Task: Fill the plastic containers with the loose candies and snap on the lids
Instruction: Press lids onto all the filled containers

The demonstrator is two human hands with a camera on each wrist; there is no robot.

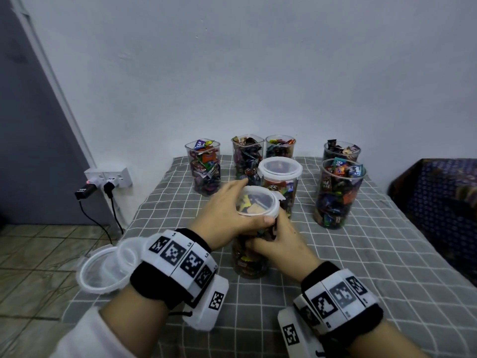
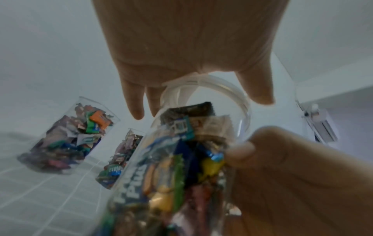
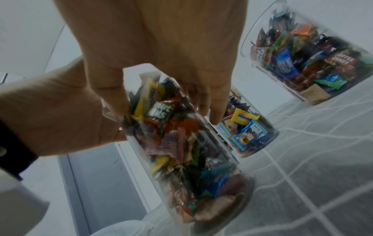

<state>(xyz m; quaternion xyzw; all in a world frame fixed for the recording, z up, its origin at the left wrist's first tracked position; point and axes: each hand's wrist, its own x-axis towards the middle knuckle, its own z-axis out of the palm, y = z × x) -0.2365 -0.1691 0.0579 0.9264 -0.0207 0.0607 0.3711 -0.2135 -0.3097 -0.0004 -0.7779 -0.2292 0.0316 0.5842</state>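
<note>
A clear plastic container [image 1: 249,259] packed with wrapped candies stands at the middle of the table. A translucent white lid [image 1: 258,201] sits on its mouth. My left hand [image 1: 238,202] covers the lid from the left, thumb and fingers curled round the rim. My right hand [image 1: 268,239] grips the container's body just below. In the left wrist view the left fingers [image 2: 137,103] hook over the lid rim [image 2: 212,83], above the candies [image 2: 171,167]. In the right wrist view the right fingers [image 3: 214,108] wrap round the container [image 3: 181,143].
A lidded container [image 1: 280,169] stands just behind. Several open, candy-filled containers [image 1: 205,169] [image 1: 338,195] line the back of the grey checked tablecloth [image 1: 361,254]. Spare lids [image 1: 103,270] lie stacked at the left edge. A wall socket [image 1: 108,179] sits left, dark furniture [image 1: 438,197] right.
</note>
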